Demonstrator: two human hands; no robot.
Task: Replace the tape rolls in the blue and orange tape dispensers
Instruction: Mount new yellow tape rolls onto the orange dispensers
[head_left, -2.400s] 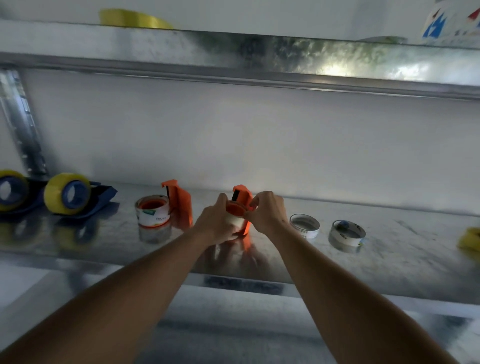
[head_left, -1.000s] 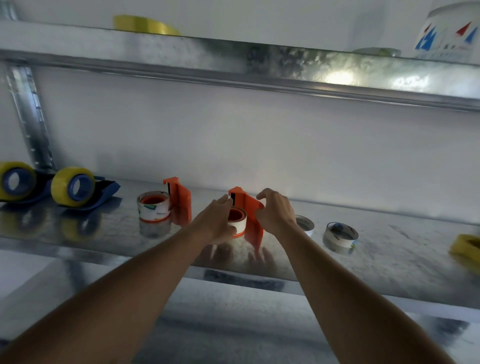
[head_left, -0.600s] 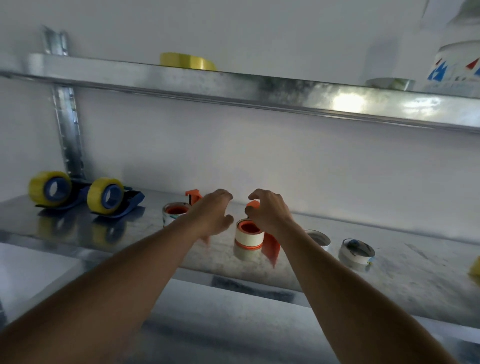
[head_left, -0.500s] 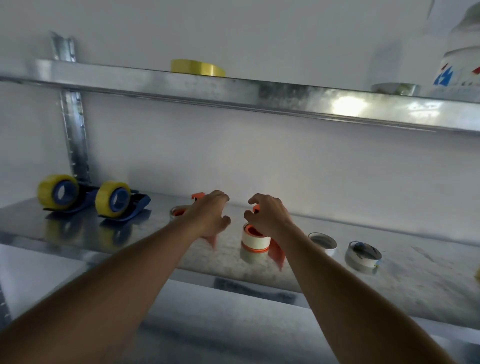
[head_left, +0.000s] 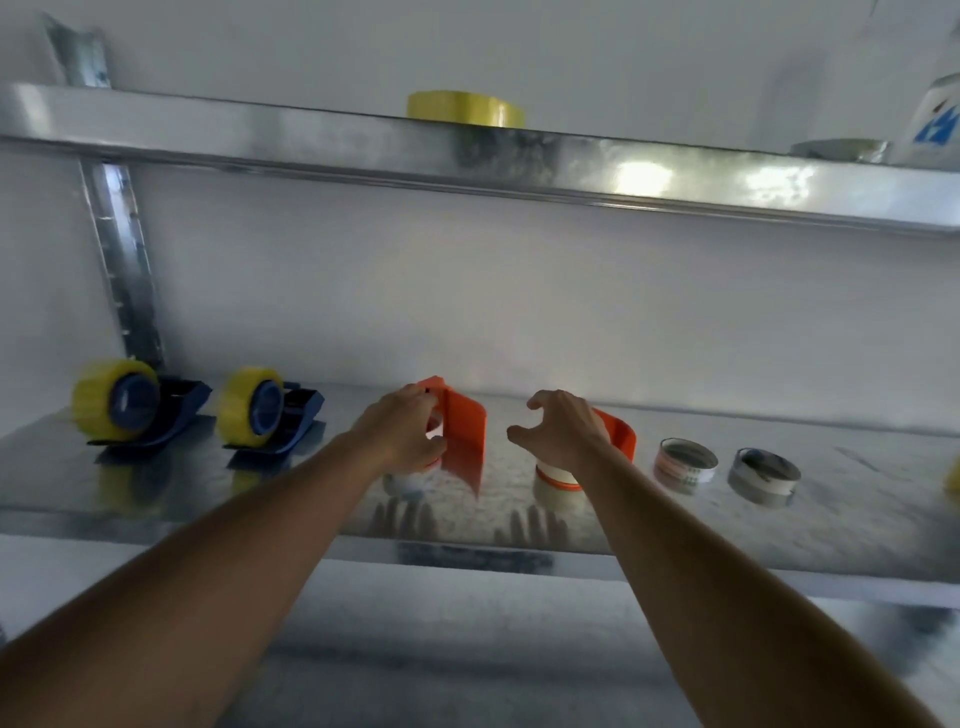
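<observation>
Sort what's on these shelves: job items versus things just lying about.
Job items: two blue dispensers with yellow rolls; two orange dispensers; left hand on one; right hand.

Lying about, probably: two loose rolls, yellow roll on the upper shelf.

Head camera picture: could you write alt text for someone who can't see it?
A person's left hand grips an orange tape dispenser on a metal shelf while the right hand hovers, fingers curled, over a second orange dispenser. Two blue dispensers with yellow rolls stand at left.
</observation>
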